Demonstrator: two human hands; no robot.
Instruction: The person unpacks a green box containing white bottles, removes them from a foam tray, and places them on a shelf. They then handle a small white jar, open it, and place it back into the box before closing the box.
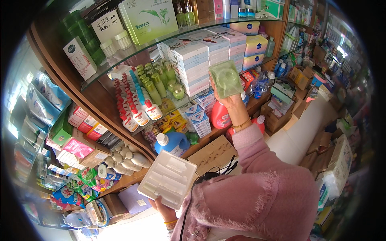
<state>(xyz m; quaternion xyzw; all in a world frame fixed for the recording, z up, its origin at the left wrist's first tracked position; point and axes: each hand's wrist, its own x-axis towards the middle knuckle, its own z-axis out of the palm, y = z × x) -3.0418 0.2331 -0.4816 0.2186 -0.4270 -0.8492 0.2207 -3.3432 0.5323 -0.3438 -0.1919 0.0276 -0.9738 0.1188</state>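
Observation:
My right hand [226,98] is raised in front of the middle shelf and grips a square, pale green translucent package [226,79] from below. My left hand [164,209], low in the view, holds a white plastic box insert tray [169,177] with moulded hollows by its lower edge. Just behind the tray is a blue detergent jug [172,144]. Green cosmetic bottles [156,82] and rows of white bottles with red caps [140,117] stand on the shelf to the left of the green package. Stacked white cartons [188,66] are close beside it.
A glass shelf [193,31] with green gift boxes [150,19] runs above. Red jugs [220,116] and a flat cardboard box [212,155] lie below my right arm. Open cardboard cartons [277,116] stand on the right, along the aisle floor [304,129]. A black cable [188,208] hangs by my sleeve.

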